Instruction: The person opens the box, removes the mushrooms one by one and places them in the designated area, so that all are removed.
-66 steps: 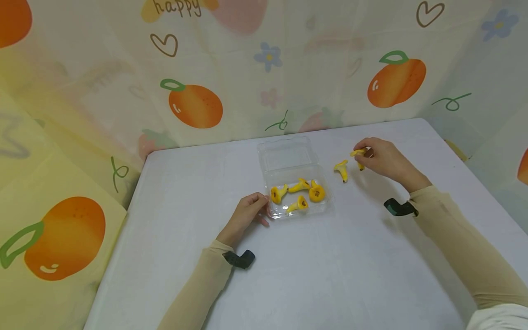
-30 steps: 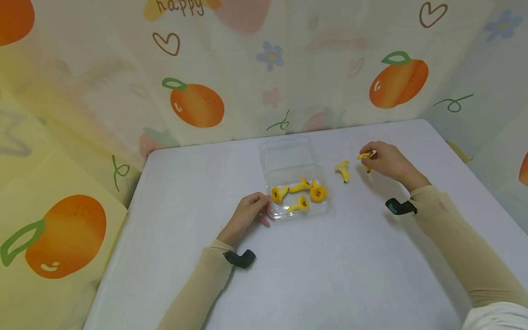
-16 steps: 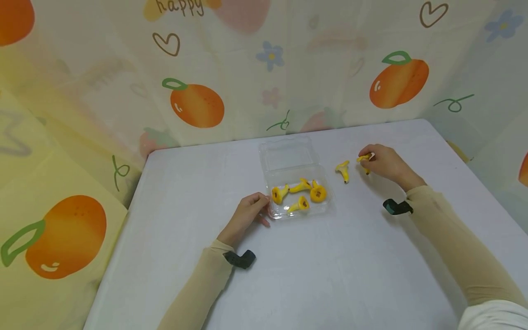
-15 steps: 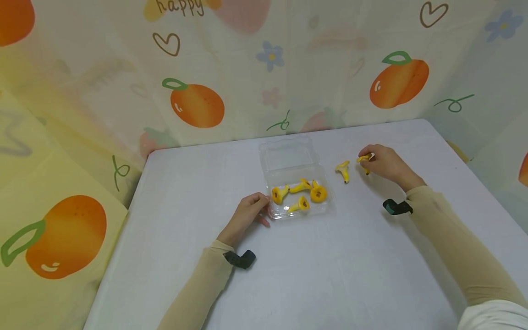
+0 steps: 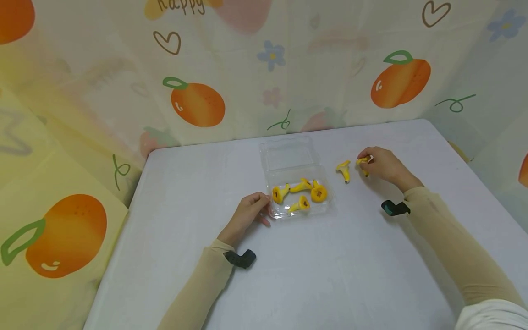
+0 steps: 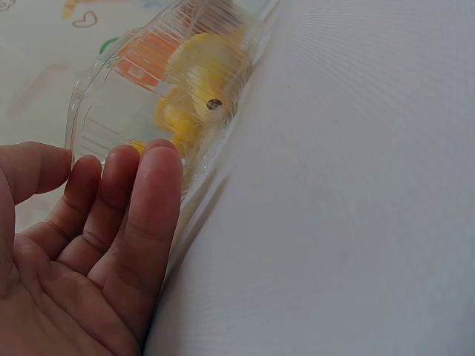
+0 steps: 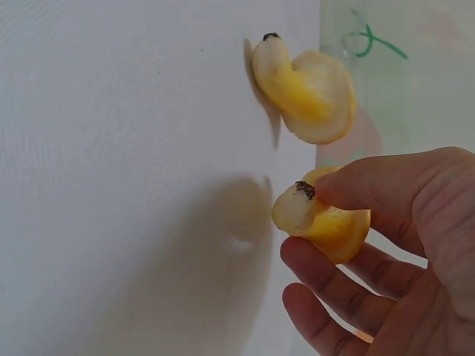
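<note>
A clear plastic clamshell box [image 5: 273,176] stands with its lid [image 5: 288,153] folded back. Several yellow chanterelle mushrooms lie inside, one with its cap [image 5: 319,193] facing up. My left hand [image 5: 247,213] holds the box's near left corner, thumb at the rim [image 6: 70,141] and fingers against the outer wall in the left wrist view. Between thumb and fingertips my right hand [image 5: 383,165] pinches another chanterelle [image 7: 315,219] by its stem, dark-tipped end showing. Left of that hand, a further chanterelle [image 5: 343,171] lies on the table [image 5: 198,183].
A patterned cloth backdrop [image 5: 231,64] with oranges and hearts hangs along the table's far edge and sides. Black wrist-worn devices sit on both sleeves, one on the left [image 5: 240,259] and one on the right [image 5: 395,208].
My right hand, with the chanterelle, has shifted first slightly right, then a little nearer and left. The left hand and the box stay put.
</note>
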Demonstrator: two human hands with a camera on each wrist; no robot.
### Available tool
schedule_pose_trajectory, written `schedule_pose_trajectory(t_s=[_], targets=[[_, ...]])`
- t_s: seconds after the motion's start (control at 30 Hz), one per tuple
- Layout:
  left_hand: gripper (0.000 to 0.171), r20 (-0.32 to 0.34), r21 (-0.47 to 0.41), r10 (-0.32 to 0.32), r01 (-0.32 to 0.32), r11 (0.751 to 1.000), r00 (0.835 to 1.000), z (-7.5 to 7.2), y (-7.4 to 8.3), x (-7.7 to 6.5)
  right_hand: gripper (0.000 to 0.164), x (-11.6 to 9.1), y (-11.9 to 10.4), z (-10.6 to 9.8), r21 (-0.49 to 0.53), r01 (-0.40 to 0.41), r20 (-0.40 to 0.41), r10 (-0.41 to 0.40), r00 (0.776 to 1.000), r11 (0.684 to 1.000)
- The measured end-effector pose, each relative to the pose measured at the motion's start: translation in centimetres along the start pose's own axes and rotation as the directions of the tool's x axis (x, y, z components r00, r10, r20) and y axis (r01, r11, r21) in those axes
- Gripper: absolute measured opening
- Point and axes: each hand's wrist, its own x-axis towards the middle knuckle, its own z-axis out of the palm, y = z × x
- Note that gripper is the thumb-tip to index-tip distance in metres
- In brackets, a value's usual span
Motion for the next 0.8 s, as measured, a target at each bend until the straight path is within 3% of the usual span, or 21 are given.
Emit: schedule_pose_trajectory(t_s=[0.23, 0.8], targets=[[0.027, 0.002, 0.005, -0.001, 0.0, 1.0, 1.0, 0.04, -0.05, 0.05, 0.034, 0.01, 0.21, 0.21, 0.005, -0.029, 0.016, 0.029, 0.999, 1.0], [0.031, -0.004, 0.001, -0.011, 0.011, 1.0, 1.0, 0.03, -0.1, 0.13, 0.038, 0.12, 0.68, 0.6, 0.007, -0.007, 0.033, 0.007, 0.999, 1.0]])
